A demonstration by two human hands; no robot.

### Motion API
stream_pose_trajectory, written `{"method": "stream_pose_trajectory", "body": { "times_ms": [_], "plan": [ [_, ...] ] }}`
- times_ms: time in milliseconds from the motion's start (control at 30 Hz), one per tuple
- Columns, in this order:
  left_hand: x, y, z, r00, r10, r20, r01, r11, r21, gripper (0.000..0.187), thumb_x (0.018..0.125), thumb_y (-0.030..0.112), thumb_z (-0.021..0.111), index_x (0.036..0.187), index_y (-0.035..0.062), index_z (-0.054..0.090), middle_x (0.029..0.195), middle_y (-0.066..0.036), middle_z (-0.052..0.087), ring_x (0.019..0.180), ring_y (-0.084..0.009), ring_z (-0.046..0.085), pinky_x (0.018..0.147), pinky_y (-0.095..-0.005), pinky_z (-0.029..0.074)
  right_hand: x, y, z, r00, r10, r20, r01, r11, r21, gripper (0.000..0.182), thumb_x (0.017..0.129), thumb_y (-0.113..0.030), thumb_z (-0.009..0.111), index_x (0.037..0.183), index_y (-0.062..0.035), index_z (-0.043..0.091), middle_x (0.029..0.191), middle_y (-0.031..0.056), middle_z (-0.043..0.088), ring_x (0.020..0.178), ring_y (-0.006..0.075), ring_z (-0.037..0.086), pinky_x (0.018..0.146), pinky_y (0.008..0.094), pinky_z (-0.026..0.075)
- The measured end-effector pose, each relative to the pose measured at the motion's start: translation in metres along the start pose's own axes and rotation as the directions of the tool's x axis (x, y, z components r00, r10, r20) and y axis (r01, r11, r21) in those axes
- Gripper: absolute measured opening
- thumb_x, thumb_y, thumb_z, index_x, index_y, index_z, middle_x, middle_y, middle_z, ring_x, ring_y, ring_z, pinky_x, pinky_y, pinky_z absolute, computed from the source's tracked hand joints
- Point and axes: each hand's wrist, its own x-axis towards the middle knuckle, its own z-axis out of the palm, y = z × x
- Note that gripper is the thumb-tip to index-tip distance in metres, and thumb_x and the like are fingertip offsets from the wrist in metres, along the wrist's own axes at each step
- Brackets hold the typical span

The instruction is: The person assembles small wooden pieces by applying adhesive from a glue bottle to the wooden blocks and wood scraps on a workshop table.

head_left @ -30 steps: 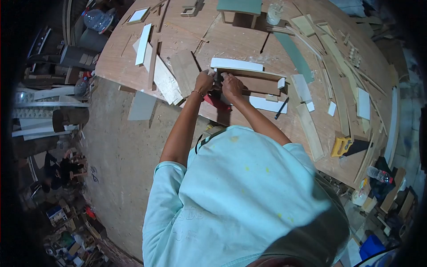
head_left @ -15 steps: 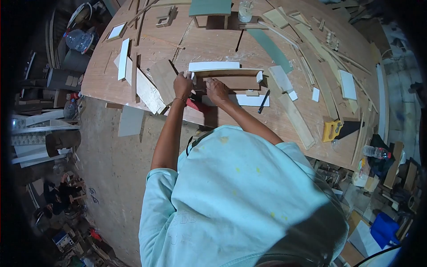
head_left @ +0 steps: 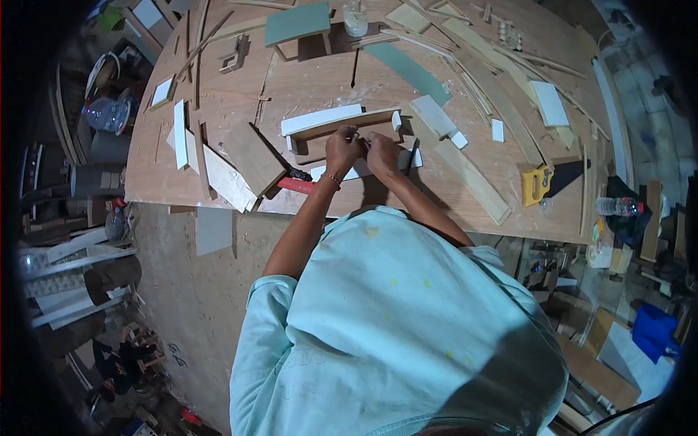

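A shallow wooden frame (head_left: 304,135) with white end blocks stands on the workbench in front of me. My left hand (head_left: 342,154) is over its near side, fingertips pinched together. Close beside it, my right hand (head_left: 382,154) is also closed at the fingertips. Whatever lies between the fingers of either hand is too small to make out. Behind the frame lies a white strip (head_left: 320,118); another is partly hidden under my hands. A tool with a red handle (head_left: 296,185) and dark head lies left of my left wrist. A black pen-like stick (head_left: 414,152) is right of my right hand.
A brown panel (head_left: 251,156) lies to the left. On the right are a pale board (head_left: 472,182) and a yellow-handled saw (head_left: 536,185). At the back are a small green-topped stool-like piece (head_left: 297,25) and a clear jar (head_left: 355,18). Several wood strips lie about.
My left hand has moved right from the frame's left end to its near middle. My right hand has moved right too, and its fingers are now drawn together. The camera view has shifted.
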Motion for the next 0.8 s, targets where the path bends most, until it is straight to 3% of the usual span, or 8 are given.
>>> {"method": "stream_pose_trajectory", "body": {
  "times_ms": [133,267,333,433,567,633,667,800],
  "plan": [
    [-0.001,0.006,0.020,0.995,0.024,0.096,-0.020,0.999,-0.044,0.023,0.073,0.006,0.053,0.094,-0.0002,0.061,0.088,-0.019,0.061,0.081,-0.0276,0.061,0.072,-0.0315,0.047,-0.011,0.040,-0.011,0.982,0.126,-0.137,-0.090,0.966,0.243,0.022,0.074,-0.024,0.058,0.073,-0.0017,0.058,0.069,0.0186,0.058,0.065,0.0337,0.058,0.059,0.0413,0.045],
    [0.005,0.007,0.040,0.976,-0.009,0.216,0.025,0.997,-0.071,0.025,0.073,0.005,0.052,0.096,-0.0002,0.060,0.090,-0.019,0.060,0.082,-0.0261,0.061,0.072,-0.0315,0.047,-0.008,0.052,-0.021,0.940,0.265,-0.216,-0.240,0.961,0.134,0.023,0.075,-0.025,0.058,0.075,-0.0014,0.058,0.072,0.0190,0.060,0.070,0.0343,0.058,0.062,0.0406,0.045],
    [0.011,0.003,0.042,0.967,-0.019,0.254,0.034,0.998,-0.054,0.026,0.073,0.005,0.052,0.097,0.0002,0.059,0.091,-0.018,0.060,0.082,-0.0254,0.061,0.072,-0.0314,0.047,0.000,0.059,-0.005,0.910,0.210,-0.356,-0.147,0.969,0.196,0.021,0.072,-0.020,0.060,0.079,0.0000,0.058,0.073,0.0177,0.060,0.071,0.0319,0.058,0.065,0.0384,0.045],
    [0.015,-0.001,0.049,0.927,-0.065,0.370,0.117,0.986,-0.121,0.026,0.079,0.006,0.051,0.104,-0.0002,0.056,0.091,-0.011,0.062,0.076,-0.0150,0.059,0.065,-0.0268,0.047,0.006,0.053,-0.014,0.949,0.185,-0.257,-0.149,0.977,0.155,0.020,0.071,-0.019,0.061,0.077,0.0001,0.056,0.071,0.0179,0.058,0.069,0.0341,0.055,0.064,0.0405,0.043],
    [0.020,0.016,0.049,0.939,0.001,0.344,0.029,0.996,-0.082,0.027,0.081,0.009,0.052,0.105,-0.0035,0.054,0.088,-0.010,0.061,0.072,-0.0120,0.058,0.061,-0.0240,0.047,0.010,0.057,-0.007,0.938,0.151,-0.312,-0.110,0.984,0.143,0.018,0.072,-0.016,0.059,0.075,0.0008,0.054,0.070,0.0178,0.056,0.070,0.0362,0.053,0.063,0.0428,0.042],
    [0.022,0.013,0.055,0.943,-0.125,0.309,0.209,0.943,-0.257,0.027,0.081,0.014,0.054,0.101,-0.0051,0.056,0.086,-0.010,0.062,0.070,-0.0120,0.057,0.063,-0.0247,0.046,0.013,0.060,-0.002,0.954,0.138,-0.266,-0.128,0.990,0.055,0.015,0.072,-0.013,0.058,0.076,0.0018,0.054,0.072,0.0185,0.055,0.072,0.0373,0.053,0.063,0.0439,0.042],
    [0.022,0.015,0.057,0.962,-0.118,0.246,0.171,0.963,-0.208,0.028,0.081,0.018,0.056,0.098,-0.0043,0.058,0.081,-0.008,0.062,0.068,-0.0111,0.056,0.062,-0.0236,0.046,0.012,0.062,-0.003,0.947,0.046,-0.318,-0.037,0.999,0.033,0.013,0.073,-0.010,0.054,0.079,0.0010,0.054,0.079,0.0202,0.055,0.075,0.0368,0.055,0.064,0.0433,0.044],
    [0.025,0.018,0.063,0.955,-0.160,0.250,0.228,0.935,-0.272,0.024,0.082,0.020,0.056,0.090,-0.0027,0.060,0.073,-0.005,0.060,0.064,-0.0093,0.054,0.059,-0.0211,0.044,0.013,0.061,-0.001,0.934,0.140,-0.328,-0.108,0.987,0.116,0.011,0.075,-0.009,0.050,0.078,-0.0002,0.055,0.078,0.0186,0.054,0.074,0.0359,0.055,0.062,0.0418,0.045]
  ]
}}
